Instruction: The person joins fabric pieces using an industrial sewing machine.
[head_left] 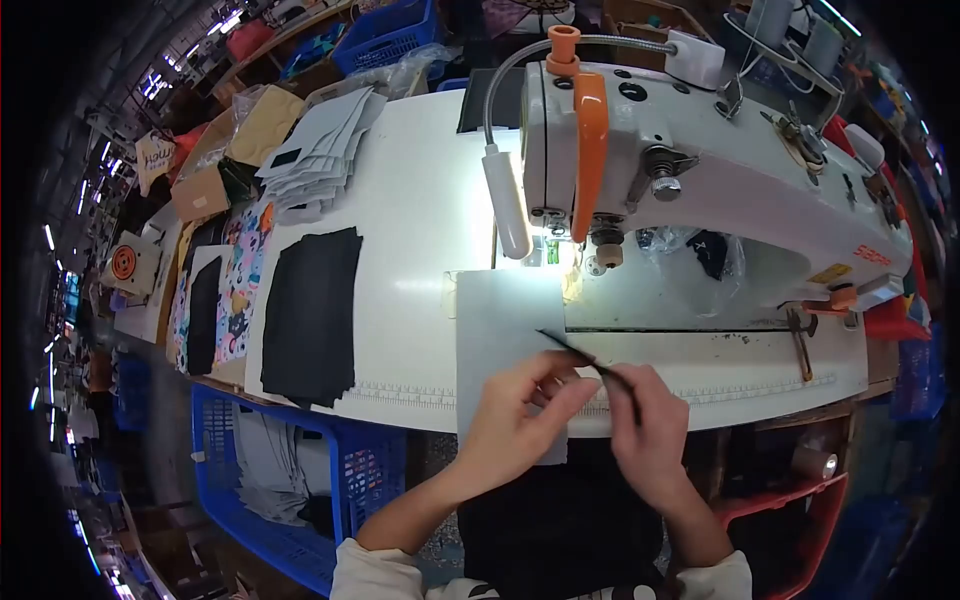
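A thin black piece of fabric (562,343) is held between my two hands, above a grey panel (490,335) that lies on the white table and hangs over its front edge. My left hand (525,405) has its fingers curled by the black piece, around something I cannot make out. My right hand (648,425) pinches the black piece near its folded part. Just behind the grey panel stands the sewing machine (690,150), its lamp (508,205) lighting the needle area.
A stack of black pieces (310,315) and a stack of grey pieces (325,150) lie on the table's left. A blue crate (365,480) stands below the front edge, a red bin (825,525) at lower right. Small scissors-like metal tool (801,345) lies at right.
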